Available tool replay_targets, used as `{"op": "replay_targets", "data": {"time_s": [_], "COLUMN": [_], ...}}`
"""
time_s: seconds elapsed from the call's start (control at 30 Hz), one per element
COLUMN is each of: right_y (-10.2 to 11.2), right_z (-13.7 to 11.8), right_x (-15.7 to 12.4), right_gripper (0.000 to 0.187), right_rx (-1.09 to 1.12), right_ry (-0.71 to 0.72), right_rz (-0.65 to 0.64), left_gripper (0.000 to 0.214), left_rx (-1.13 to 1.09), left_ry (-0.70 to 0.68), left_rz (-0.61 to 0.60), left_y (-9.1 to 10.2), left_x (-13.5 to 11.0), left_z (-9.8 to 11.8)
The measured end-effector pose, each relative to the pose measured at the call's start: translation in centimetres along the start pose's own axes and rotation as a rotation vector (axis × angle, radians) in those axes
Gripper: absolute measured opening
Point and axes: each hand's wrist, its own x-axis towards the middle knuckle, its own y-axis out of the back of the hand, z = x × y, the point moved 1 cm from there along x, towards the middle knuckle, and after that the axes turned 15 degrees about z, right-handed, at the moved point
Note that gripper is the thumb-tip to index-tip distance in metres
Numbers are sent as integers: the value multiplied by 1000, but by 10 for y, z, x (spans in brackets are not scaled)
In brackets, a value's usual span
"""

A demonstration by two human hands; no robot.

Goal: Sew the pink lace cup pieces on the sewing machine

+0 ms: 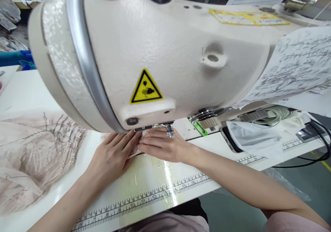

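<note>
A cream sewing machine head (155, 49) fills the top of the head view, with a yellow warning sticker (146, 87) on its face. Under it, my left hand (113, 154) and my right hand (162, 145) lie flat on the white table (155, 183), fingertips meeting beneath the needle area. Their fingers are stretched out and press a small strip of pale lace fabric (134, 152), mostly hidden under the hands and the machine. A ring (170, 133) sits on my right hand.
A heap of beige lace fabric (33, 152) lies at the left. A ruler strip (144, 199) runs along the table's front edge. Green clip (200, 128), white cloth (253, 139), cables (318, 135) and printed fabric (297, 70) lie at the right.
</note>
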Motion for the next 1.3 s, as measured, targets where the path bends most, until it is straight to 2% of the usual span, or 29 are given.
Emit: {"op": "replay_targets", "data": {"time_s": [0.33,0.93,1.1,1.2,1.3], "right_y": [-1,0,4,7,8], "right_z": [1,1,-1,-1,2], "right_x": [1,1,5,8,9], "right_gripper": [14,15,13,15,18], "right_rx": [-38,-66,-184,-261,-247], "right_ry": [29,6,18,4,-13], "right_rz": [-28,13,74,76,58], "left_gripper": [49,43,42,41,41], "left_rx": [-34,81,105,125,139], "left_ry": [38,5,29,40,54], "left_rz": [-57,-38,-39,-26,-13], "left_y": [-1,2,1,1,1], "left_x": [-2,8,10,12,15], "left_z": [0,8,11,12,14]}}
